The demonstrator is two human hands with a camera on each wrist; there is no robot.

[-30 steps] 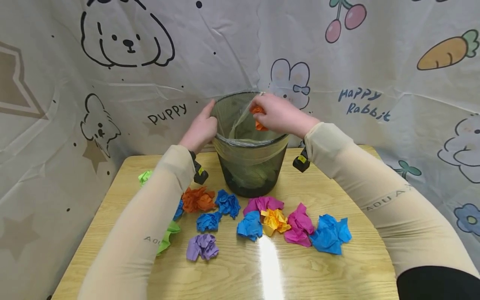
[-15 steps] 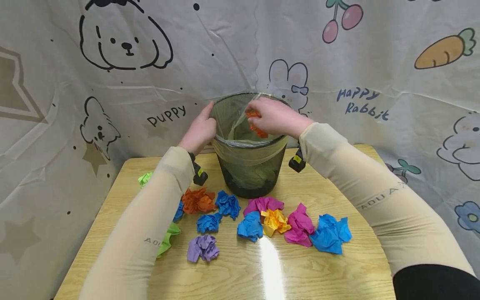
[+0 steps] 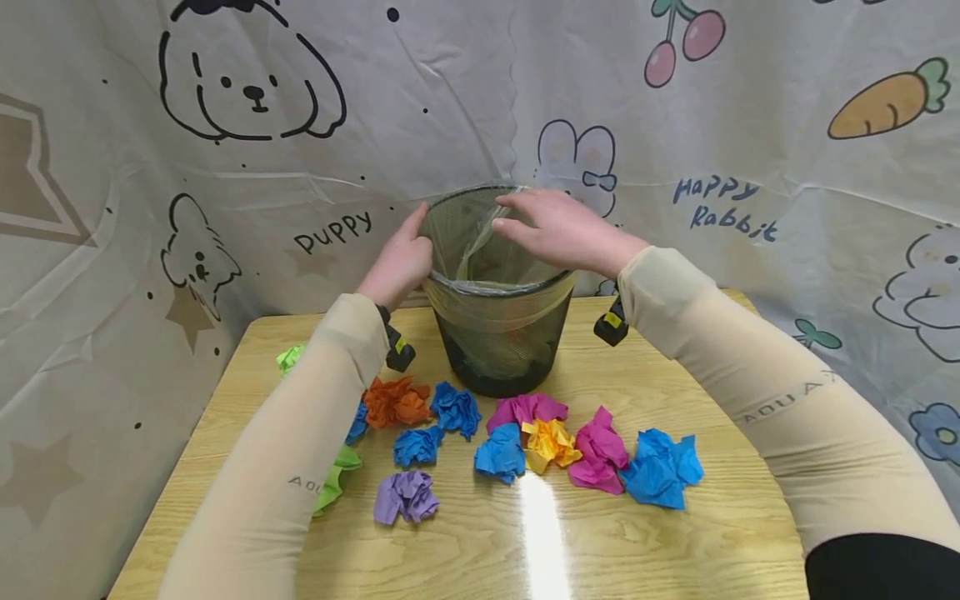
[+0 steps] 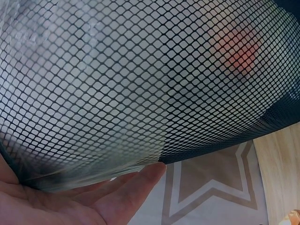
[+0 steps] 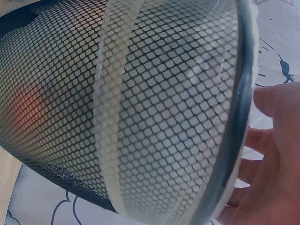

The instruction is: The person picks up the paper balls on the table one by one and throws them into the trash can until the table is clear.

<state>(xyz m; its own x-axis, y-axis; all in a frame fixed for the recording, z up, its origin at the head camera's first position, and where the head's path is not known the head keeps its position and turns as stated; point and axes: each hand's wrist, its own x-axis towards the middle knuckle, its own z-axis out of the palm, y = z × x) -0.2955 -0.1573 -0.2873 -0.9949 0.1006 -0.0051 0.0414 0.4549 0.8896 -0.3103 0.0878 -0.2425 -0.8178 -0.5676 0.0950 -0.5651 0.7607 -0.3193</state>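
A black mesh wastebasket [image 3: 498, 337] with a clear plastic liner [image 3: 480, 287] folded over its rim stands upright at the back of the table. My left hand [image 3: 401, 262] holds the basket's left side at the rim, and the left wrist view shows its fingers along the outside of the mesh. Over the basket's mouth, at the right, hangs my right hand [image 3: 558, 227] with fingers spread and nothing in them. Through the mesh an orange crumpled paper ball [image 4: 238, 51] shows blurred, low inside the basket; the right wrist view shows it as a reddish blur [image 5: 29, 108].
Crumpled paper balls lie in front of the basket: dark orange [image 3: 396, 402], purple [image 3: 405, 497], yellow [image 3: 551, 444], and several blue [image 3: 662, 468] and magenta [image 3: 600, 450] ones. Green paper [image 3: 337, 479] is partly behind my left sleeve. A printed cloth [image 3: 450, 100] hangs behind the table [image 3: 637, 550].
My right hand dipped into the basket's mouth with the orange paper ball, then let it go and rose slightly to the right. The ball is now inside the basket. My left hand stayed on the rim.
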